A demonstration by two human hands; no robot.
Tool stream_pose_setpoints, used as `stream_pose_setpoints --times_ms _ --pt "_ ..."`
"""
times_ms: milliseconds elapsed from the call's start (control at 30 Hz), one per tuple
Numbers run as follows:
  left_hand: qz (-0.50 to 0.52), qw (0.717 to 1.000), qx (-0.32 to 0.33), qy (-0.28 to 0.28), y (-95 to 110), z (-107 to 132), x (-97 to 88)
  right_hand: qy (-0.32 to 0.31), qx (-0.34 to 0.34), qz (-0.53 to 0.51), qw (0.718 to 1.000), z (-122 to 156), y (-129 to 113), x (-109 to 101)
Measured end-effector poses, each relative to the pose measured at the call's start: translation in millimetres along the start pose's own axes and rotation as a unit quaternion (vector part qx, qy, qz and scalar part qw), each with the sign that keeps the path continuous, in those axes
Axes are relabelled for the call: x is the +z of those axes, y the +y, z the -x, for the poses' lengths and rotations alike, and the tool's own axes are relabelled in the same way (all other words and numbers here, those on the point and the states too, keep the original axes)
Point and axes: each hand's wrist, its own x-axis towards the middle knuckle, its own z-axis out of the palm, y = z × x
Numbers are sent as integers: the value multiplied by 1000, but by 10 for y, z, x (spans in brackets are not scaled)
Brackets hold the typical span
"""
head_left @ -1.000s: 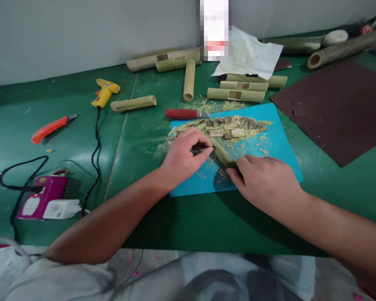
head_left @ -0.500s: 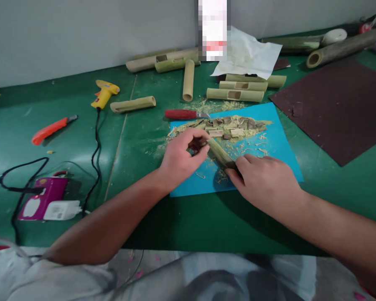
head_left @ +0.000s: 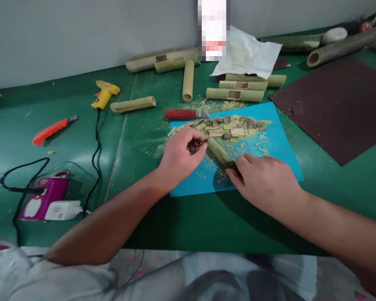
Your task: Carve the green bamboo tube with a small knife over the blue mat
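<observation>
A short green bamboo piece (head_left: 218,153) lies at a slant on the blue mat (head_left: 278,146). My right hand (head_left: 265,179) is closed round its near end and pins it down. My left hand (head_left: 180,156) is curled at the far end, fingers pinched on a small dark tool I cannot make out. Behind the hands lies a heap of bamboo chips and shavings (head_left: 230,124) on the mat.
A red-handled knife (head_left: 184,113) lies just behind the mat. Several bamboo tubes (head_left: 235,94) and a white paper (head_left: 249,54) are farther back, dark sandpaper (head_left: 335,102) at right. A yellow glue gun (head_left: 105,93), orange cutter (head_left: 52,128) and purple charger (head_left: 47,200) lie left.
My left hand has shifted slightly up along the far end of the bamboo piece, which tilted a little with it. My right hand has stayed put.
</observation>
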Motion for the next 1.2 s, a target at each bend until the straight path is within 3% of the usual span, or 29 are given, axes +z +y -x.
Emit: stream_pose_setpoints --times_ms 200,400,733,933,1200 --pt "-60 997 39 -6 -31 -4 -3 -4 2 -4 1000 -3 0 12" --pt "-93 995 20 -7 -21 15 -22 4 1 -5 1000 10 5 18" --pt "-179 965 189 1 -72 7 3 22 1 -1 1000 10 5 35" --pt "-160 968 186 -42 -91 32 17 -11 10 0 1000 0 -8 7" --pt "-132 977 163 -43 -99 20 16 -11 9 -4 1000 -2 6 -4"
